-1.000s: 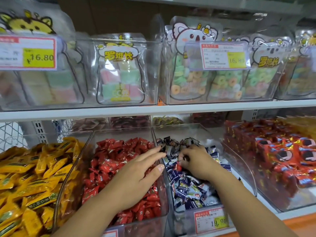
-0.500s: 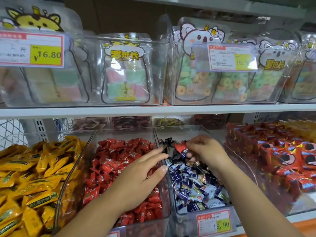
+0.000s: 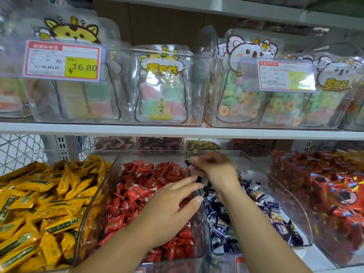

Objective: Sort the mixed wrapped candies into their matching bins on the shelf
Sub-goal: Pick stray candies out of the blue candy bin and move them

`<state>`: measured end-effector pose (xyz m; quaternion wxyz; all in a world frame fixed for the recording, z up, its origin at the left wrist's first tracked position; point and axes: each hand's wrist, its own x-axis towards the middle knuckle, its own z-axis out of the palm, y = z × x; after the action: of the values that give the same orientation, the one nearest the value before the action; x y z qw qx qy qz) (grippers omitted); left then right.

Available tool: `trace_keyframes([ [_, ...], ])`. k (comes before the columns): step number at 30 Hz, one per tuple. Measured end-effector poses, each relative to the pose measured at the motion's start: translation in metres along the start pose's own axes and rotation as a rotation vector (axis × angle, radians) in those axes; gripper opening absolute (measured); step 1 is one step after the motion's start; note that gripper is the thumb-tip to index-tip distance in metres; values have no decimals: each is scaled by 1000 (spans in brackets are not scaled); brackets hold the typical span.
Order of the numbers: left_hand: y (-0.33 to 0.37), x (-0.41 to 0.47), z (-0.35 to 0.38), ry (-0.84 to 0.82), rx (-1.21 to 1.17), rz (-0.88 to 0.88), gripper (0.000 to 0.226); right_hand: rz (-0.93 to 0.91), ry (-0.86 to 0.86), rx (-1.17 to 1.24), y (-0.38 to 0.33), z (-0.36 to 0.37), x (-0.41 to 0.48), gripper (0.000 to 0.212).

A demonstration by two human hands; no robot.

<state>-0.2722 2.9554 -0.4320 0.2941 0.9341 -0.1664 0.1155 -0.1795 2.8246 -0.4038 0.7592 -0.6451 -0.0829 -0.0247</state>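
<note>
Single view, head-worn, wide-angle. Faces the shelving square on, tilted a little down, very near. A white shelf board (image 3: 177, 131) crosses mid-frame. The candy bins (image 3: 254, 164) below it fill the near half. Two forearms (image 3: 118, 243) enter from the bottom edge, reaching away. Wire mesh (image 3: 19, 150) at far left. Straight lines bow toward the frame edges.

The red-wrapped candies (image 3: 141, 194) fill the middle clear bin (image 3: 202, 233), with yellow-wrapped candies (image 3: 39, 203) heaped at its 9 o'clock and navy-wrapped candies (image 3: 220, 229) at 3 o'clock. One small dark-wrapped candy (image 3: 189, 162) is held aloft at the navy heap's 11 o'clock.
</note>
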Motion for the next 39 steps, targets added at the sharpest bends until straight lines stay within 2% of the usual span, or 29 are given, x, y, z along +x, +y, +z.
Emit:
trace_keyframes([
  [2,0,-1,0,-4,6,3,42,8,27,-7,1,-8,4,9],
  [4,-1,-1,0,-6,10,3,42,-13,84,-117,1,-25,8,8],
  [5,-1,-1,0,-9,10,3,42,-31,114,-261,1,-37,11,9],
  [8,-1,0,-1,-19,6,5,43,-63,134,-894,-6,-73,8,7],
  [10,-1,0,0,-20,16,11,48,-97,2,-1071,-12,-85,-1,12],
  [11,-1,1,0,-18,30,18,51,-101,-149,-1069,-15,-83,-7,16],
  [13,-3,2,1,-3,55,29,56,30,-517,-1064,-15,-69,-20,32],
  [15,-5,3,1,15,72,38,63,182,-714,-1298,-6,-55,-22,52],
  [17,-7,3,1,19,80,38,65,270,-666,-1490,4,-51,-15,68],
  [19,-8,2,1,21,72,34,66,244,-530,-1582,9,-56,-7,73],
  [21,-8,2,1,29,66,35,66,146,-385,-1622,8,-68,0,62],
  [24,-8,3,2,27,59,44,63,45,-279,-1456,-5,-94,3,46],
  [26,-9,4,3,26,40,44,60,61,-325,-1330,-19,-103,-4,49],
  [28,-9,4,3,30,34,46,60,99,-426,-1319,-38,-104,-16,55],
  [33,-9,6,4,53,34,66,63,306,-845,-1383,-63,-75,-43,48],
  [35,-9,6,4,58,40,69,63,312,-963,-1547,-41,-57,-42,51],
  [37,-9,5,5,59,33,69,62,276,-956,-1691,-15,-47,-36,61],
  [39,-9,5,5,61,18,61,61,258,-843,-1635,0,-48,-30,62],
])
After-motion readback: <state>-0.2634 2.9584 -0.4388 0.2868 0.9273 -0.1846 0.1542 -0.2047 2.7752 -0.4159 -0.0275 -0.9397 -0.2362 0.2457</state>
